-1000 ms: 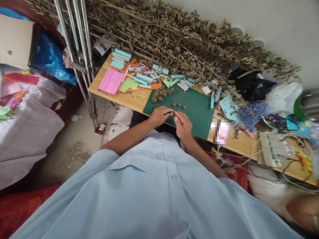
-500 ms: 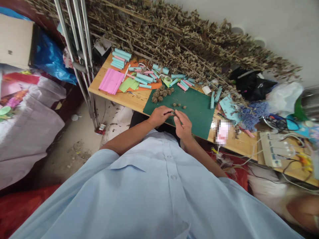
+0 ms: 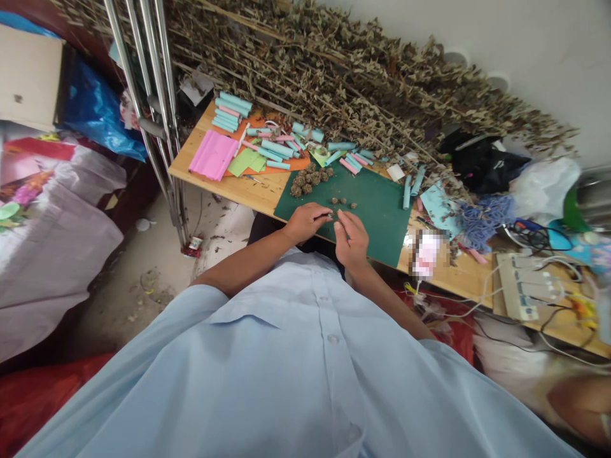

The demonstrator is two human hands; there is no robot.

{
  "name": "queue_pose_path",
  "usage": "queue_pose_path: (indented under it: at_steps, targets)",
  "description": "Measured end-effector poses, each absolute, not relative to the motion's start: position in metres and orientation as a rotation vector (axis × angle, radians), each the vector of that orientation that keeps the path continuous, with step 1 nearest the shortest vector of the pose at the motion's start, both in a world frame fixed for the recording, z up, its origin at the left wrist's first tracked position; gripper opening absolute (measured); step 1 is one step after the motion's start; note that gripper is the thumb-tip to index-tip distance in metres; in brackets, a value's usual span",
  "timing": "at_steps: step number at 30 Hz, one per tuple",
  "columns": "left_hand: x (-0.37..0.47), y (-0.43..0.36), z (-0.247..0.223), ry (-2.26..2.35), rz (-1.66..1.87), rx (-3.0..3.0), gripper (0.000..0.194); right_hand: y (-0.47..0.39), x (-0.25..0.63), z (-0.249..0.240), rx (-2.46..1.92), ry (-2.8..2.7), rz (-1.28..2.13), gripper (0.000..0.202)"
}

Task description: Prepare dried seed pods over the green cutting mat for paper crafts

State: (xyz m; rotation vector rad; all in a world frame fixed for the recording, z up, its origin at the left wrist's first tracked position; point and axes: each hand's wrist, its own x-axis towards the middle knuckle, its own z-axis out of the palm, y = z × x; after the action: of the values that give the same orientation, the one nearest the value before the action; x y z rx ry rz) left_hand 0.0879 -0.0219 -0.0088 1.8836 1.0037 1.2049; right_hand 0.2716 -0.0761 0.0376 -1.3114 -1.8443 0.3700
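My left hand [image 3: 304, 222] is closed in a pinch over the near edge of the green mat [image 3: 377, 219]. Something small with a light glint sticks out at its fingertips, too tiny to name. Close beside it, my right hand [image 3: 352, 236] has thumb and fingers drawn together; a small brownish bit seems to be at the tips, its kind unclear. Just beyond the fingers lie a few small rough brown balls [image 3: 343, 201]. A pile of larger brown, crumbly-looking balls [image 3: 306, 180] rests at the mat's far left.
Rolled blue papers [image 3: 277, 151], pink sheets [image 3: 213, 155] and green sheets [image 3: 247, 162] lie on the wooden table [image 3: 191, 149]. Dried leafy stalks [image 3: 334, 70] line the back. Metal crutches [image 3: 160, 114] stand left. At right are a blurred phone [image 3: 428, 254], a power strip [image 3: 518, 286] and cables.
My right hand has shifted slightly to the right, widening the small gap between the two hands' fingertips. My left hand and the balls stay in place.
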Motion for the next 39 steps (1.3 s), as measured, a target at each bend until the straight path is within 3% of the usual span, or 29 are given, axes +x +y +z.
queue_pose_path:
  at_steps: [22,33,39]
  targets:
    - [0.087,-0.023,-0.005,0.996,1.186,1.884,0.024,-0.073,0.269,0.053,-1.465,-2.280,-0.036,0.040]
    - [0.087,-0.023,-0.009,0.978,1.211,1.881,0.021,-0.065,0.264,0.051,-1.337,-1.963,0.324,0.033]
    - [0.086,-0.022,-0.009,0.972,1.215,1.882,0.021,-0.061,0.257,0.049,-1.379,-1.858,0.346,0.025]
